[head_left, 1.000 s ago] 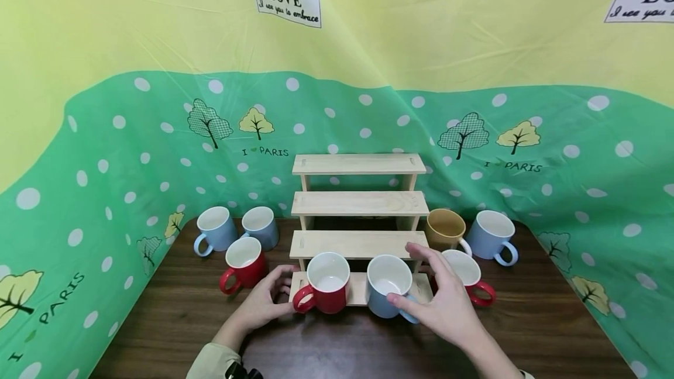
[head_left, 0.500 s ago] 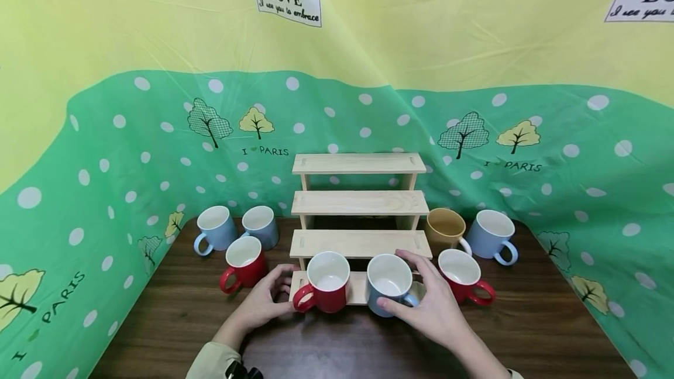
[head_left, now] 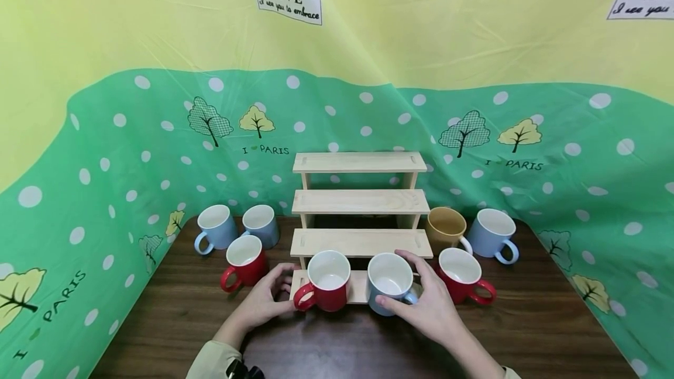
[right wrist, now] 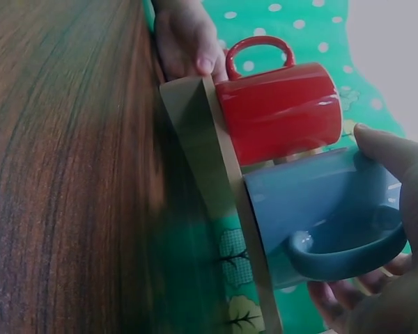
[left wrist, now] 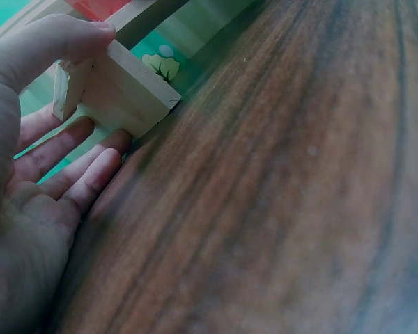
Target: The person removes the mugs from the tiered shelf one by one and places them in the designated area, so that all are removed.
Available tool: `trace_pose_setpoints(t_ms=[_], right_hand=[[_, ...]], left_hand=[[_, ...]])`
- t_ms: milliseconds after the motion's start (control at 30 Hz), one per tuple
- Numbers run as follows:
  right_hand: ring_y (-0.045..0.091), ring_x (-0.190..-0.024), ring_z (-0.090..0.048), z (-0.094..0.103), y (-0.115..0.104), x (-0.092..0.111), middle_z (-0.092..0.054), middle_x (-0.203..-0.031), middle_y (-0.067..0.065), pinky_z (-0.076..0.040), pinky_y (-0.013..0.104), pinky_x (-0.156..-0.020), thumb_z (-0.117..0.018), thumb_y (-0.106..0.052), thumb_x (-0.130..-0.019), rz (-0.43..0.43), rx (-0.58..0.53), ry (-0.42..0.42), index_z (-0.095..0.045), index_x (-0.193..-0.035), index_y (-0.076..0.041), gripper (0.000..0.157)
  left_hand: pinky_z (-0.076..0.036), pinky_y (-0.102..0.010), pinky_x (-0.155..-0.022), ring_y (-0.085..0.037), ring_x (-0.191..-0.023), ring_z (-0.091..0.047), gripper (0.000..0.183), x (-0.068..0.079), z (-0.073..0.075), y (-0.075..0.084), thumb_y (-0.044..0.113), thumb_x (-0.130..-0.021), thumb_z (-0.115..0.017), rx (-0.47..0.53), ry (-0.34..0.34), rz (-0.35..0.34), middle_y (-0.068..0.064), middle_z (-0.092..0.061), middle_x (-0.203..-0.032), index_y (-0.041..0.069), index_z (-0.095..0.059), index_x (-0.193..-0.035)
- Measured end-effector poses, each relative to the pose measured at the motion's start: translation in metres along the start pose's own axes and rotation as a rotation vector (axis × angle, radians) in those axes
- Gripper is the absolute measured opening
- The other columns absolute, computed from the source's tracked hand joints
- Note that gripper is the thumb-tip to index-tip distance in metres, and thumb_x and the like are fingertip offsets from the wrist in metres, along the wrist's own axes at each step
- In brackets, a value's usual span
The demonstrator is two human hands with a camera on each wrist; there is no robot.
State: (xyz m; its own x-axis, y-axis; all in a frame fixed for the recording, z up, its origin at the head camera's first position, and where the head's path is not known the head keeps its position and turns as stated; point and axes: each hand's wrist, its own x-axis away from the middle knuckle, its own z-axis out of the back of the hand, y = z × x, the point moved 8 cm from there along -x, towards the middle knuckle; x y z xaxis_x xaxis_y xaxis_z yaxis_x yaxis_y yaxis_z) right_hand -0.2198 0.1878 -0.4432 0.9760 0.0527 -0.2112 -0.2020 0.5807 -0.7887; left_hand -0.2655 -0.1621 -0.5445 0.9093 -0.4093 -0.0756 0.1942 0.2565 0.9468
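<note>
My left hand (head_left: 265, 297) holds the left end of the lowest step of a pale wooden stepped rack (head_left: 360, 243). In the left wrist view, the thumb lies on the step's edge and the fingers are at its side panel (left wrist: 122, 97). On that step a red mug (head_left: 327, 291) stands upright, handle to the front left. Beside it stands a light blue mug (head_left: 378, 300), handle to the right. My right hand (head_left: 434, 312) grips this blue mug from the right, thumb at its front and fingers behind, around the handle (right wrist: 348, 261).
Left of the rack are two blue mugs (head_left: 220, 233) (head_left: 265, 231) and a red mug (head_left: 251, 265). To the right stand a tan mug (head_left: 442, 230), a blue mug (head_left: 484, 238) and a red mug (head_left: 458, 282). A printed cloth (head_left: 363, 116) hangs behind the dark wooden table (head_left: 326, 347).
My right hand has moved left and taken hold of the blue mug. The mug's handle has swung from front right toward the right. My left hand has stayed put.
</note>
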Motion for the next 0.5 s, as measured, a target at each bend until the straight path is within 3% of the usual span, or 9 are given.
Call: trace_pose_setpoints(t_ms=[500], right_hand=[[0.023,-0.119,-0.064,-0.0005,0.0011,-0.0003,-0.069,-0.134,-0.004,-0.055,0.053,-0.097,-0.102,-0.051,-0.073,0.033,-0.027,0.016,-0.062,-0.146,-0.026,0.087]], left_hand=[[-0.058,-0.033,-0.098,-0.026,-0.113,-0.066,0.072,-0.0005,0.0008,-0.0022,0.02,-0.089,-0.089,0.005,-0.005,0.03,-0.013,-0.068,-0.131,0.009,-0.051,-0.15]])
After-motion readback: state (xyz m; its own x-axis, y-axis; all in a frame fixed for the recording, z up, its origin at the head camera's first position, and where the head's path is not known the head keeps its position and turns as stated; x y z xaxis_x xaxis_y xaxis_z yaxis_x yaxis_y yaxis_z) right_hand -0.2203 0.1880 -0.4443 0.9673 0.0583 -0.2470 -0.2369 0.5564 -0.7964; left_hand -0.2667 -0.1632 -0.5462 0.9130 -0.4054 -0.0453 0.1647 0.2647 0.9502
